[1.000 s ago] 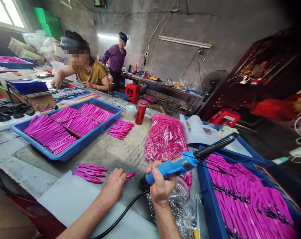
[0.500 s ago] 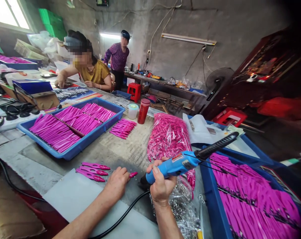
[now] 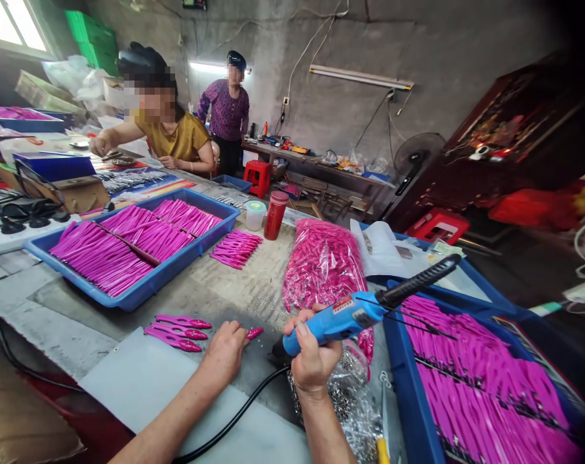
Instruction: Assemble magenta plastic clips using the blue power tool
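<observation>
On the grey tabletop, my left hand [image 3: 226,351] is closed over a magenta piece, pressing it down; only its glossy tip [image 3: 255,333] sticks out past the fingers. My right hand [image 3: 314,354] is wrapped around a blue electric screwdriver [image 3: 333,321] with a black ribbed end [image 3: 418,282] pointing up to the right. Its dark lower end is close to the table, right of the magenta tip. Left of my left hand lie several magenta pieces [image 3: 176,333] side by side. A clear bag of small silver metal parts [image 3: 353,393] sits beside my right wrist.
A blue tray [image 3: 128,301] of magenta pieces stands at left, another blue tray [image 3: 408,399] at right. Between them are a bag of pink parts [image 3: 324,258], a red bottle [image 3: 275,216] and a black cable [image 3: 238,415]. Two people are across the table.
The view has shifted slightly, with the scene sliding left. Both my hands keep nearly the same pose. The seated person's hand has moved away from the work in front of them.
</observation>
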Tool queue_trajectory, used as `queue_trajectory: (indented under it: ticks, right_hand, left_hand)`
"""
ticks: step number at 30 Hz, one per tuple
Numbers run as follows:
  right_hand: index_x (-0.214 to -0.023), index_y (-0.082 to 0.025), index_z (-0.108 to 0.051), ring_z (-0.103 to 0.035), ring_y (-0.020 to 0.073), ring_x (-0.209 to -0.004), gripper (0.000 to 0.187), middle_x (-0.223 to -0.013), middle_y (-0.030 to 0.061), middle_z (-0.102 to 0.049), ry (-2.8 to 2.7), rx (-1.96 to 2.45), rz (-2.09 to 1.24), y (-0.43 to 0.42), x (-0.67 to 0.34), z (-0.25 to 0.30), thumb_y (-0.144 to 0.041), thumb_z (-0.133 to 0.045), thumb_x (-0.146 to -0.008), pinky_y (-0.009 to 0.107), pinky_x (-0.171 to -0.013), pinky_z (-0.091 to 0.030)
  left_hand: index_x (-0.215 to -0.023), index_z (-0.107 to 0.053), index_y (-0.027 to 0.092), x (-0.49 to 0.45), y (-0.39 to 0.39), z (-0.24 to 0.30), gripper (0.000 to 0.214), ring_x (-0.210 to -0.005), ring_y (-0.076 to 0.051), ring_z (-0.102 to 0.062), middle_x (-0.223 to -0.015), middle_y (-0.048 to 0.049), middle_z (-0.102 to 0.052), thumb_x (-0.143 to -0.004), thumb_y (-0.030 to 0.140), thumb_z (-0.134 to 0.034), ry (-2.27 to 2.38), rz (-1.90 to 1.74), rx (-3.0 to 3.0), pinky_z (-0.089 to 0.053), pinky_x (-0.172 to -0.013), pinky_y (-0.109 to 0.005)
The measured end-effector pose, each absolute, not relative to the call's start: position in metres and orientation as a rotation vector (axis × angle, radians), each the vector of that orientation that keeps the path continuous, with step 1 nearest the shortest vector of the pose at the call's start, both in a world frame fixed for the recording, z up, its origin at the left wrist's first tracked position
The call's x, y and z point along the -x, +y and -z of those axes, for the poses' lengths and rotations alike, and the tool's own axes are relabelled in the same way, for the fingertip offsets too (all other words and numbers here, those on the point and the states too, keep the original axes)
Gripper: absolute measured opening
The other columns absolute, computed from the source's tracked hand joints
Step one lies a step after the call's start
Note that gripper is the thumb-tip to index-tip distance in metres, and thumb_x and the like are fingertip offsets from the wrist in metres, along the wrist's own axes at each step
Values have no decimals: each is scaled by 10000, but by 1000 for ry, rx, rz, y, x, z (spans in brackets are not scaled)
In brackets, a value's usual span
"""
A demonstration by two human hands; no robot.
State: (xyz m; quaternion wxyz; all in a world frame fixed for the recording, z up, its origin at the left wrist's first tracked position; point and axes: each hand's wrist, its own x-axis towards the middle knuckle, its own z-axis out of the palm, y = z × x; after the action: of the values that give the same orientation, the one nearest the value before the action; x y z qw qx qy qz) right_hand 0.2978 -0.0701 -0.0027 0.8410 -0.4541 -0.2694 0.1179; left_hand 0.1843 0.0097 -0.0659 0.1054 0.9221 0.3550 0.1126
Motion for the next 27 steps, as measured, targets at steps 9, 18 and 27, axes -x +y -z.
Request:
queue_trajectory:
  ticks: [9,18,27]
  right_hand:
    - [-929,-192,-461,-542,108,-485,272,-677,-45,-523,-573,950,-216,-74,-299,2,-239,-614,-709,271,-531,-441]
    - [-931,-196,-465,-539,107,-489,273,-676,-44,-518,-567,952,-217,-75,-300,5,-255,-618,-714,271,-537,-444]
    - [-956,-189,-449,-541,109,-487,314,-685,-39,-526,-544,935,-244,-76,-300,6,-246,-627,-703,265,-520,-450]
  left_hand:
    - [-704,-616,178,-182,14,71,253,-676,-157,-524,-672,-23,-551,-865,195,-421,1068,-503,-2739,-403,-625,-249]
    - [-646,-586,185,-184,9,70,256,-705,-171,-507,-690,-24,-548,-850,157,-435,1054,-399,-2806,-363,-623,-264]
    - [-642,-570,183,-183,12,80,248,-695,-171,-498,-695,-25,-543,-850,180,-436,1013,-510,-2788,-377,-634,-267]
